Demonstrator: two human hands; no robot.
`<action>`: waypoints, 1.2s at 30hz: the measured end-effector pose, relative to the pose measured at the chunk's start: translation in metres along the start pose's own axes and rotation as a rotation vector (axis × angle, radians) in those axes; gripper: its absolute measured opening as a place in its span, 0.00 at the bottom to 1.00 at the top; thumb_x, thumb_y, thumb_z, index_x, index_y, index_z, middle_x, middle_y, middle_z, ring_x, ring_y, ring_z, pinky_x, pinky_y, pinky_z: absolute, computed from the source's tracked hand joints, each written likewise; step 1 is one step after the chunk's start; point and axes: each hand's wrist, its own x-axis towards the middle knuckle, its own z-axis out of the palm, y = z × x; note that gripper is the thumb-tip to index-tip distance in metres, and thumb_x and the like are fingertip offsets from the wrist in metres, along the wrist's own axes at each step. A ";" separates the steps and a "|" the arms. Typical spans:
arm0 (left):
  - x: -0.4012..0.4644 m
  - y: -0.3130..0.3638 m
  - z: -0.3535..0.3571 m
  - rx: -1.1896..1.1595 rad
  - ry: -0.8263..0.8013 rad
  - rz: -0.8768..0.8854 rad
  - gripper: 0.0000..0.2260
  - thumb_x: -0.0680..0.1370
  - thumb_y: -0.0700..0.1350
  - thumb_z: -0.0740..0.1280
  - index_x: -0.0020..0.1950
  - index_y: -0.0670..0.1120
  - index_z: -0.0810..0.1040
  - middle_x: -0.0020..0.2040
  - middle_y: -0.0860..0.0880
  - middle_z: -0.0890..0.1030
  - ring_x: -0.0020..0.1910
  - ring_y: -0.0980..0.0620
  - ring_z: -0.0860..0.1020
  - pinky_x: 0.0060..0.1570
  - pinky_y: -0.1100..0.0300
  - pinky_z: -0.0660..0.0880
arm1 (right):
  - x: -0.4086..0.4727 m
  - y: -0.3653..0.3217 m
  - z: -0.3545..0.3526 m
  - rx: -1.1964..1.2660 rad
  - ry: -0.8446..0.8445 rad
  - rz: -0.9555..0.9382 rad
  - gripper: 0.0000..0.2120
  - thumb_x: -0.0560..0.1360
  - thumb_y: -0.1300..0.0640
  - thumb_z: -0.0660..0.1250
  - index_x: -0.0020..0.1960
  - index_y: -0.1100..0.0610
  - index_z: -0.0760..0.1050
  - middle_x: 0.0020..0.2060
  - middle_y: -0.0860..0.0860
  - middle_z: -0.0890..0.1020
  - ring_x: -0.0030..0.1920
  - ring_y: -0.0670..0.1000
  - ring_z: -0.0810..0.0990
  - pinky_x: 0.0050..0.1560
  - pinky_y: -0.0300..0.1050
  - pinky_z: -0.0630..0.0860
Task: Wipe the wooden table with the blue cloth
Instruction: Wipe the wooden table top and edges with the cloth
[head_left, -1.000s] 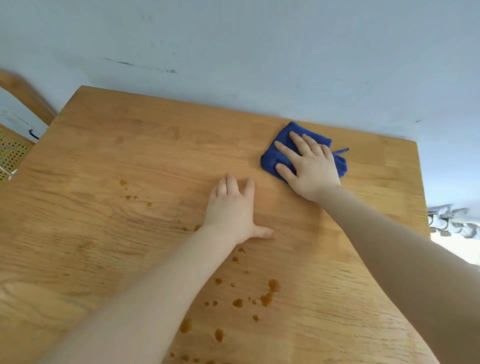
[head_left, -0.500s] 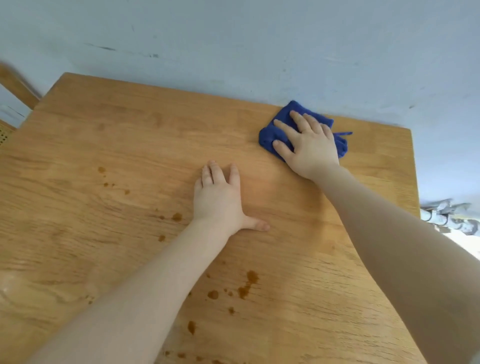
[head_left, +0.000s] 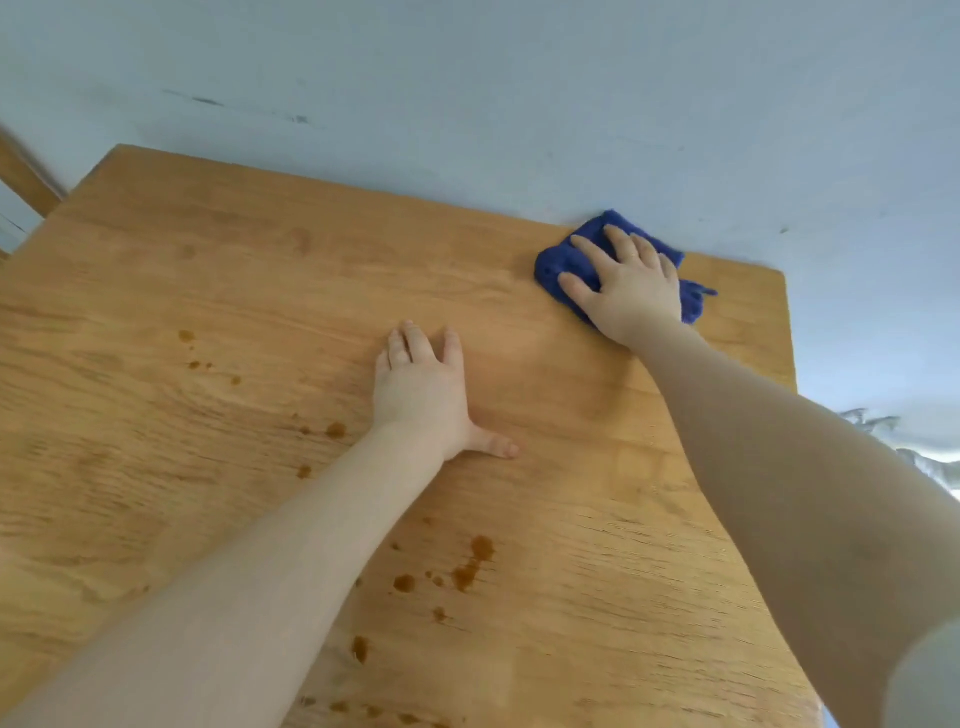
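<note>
The wooden table (head_left: 208, 291) fills most of the view, its far edge against a pale blue wall. A crumpled blue cloth (head_left: 563, 265) lies near the far right corner. My right hand (head_left: 631, 288) presses flat on top of the cloth, fingers spread, hiding its middle. My left hand (head_left: 423, 395) rests palm down on the bare wood at the centre, fingers together and thumb out to the right, holding nothing. Brown drops (head_left: 470, 564) stain the wood near my left forearm, and smaller brown spots (head_left: 195, 358) dot the left side.
The wall (head_left: 519, 104) runs right behind the table's far edge. A wooden chair back (head_left: 26, 176) shows at the far left. Grey crumpled fabric (head_left: 930, 462) lies past the table's right edge.
My right hand has pushed the cloth away from me toward the far right corner, up to the far edge. My left hand has stayed flat on the wood.
</note>
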 end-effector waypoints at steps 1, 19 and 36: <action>0.000 0.001 -0.001 0.006 -0.007 0.000 0.63 0.57 0.75 0.66 0.76 0.46 0.38 0.75 0.35 0.40 0.76 0.38 0.43 0.73 0.48 0.45 | 0.001 -0.003 0.000 -0.002 -0.012 0.047 0.25 0.77 0.37 0.49 0.73 0.41 0.56 0.76 0.51 0.55 0.75 0.56 0.51 0.73 0.57 0.48; 0.003 0.004 -0.006 0.120 -0.067 0.048 0.63 0.59 0.77 0.62 0.75 0.39 0.35 0.73 0.29 0.41 0.74 0.32 0.45 0.70 0.37 0.44 | -0.020 -0.028 0.005 0.031 0.033 0.288 0.25 0.78 0.38 0.48 0.74 0.42 0.55 0.76 0.52 0.54 0.75 0.56 0.50 0.72 0.59 0.48; 0.004 0.005 -0.005 0.072 -0.060 0.044 0.64 0.58 0.76 0.63 0.75 0.38 0.35 0.73 0.29 0.40 0.73 0.31 0.45 0.72 0.41 0.45 | -0.026 -0.004 0.006 0.000 0.070 0.242 0.24 0.77 0.38 0.50 0.72 0.41 0.58 0.75 0.52 0.57 0.74 0.56 0.53 0.71 0.57 0.51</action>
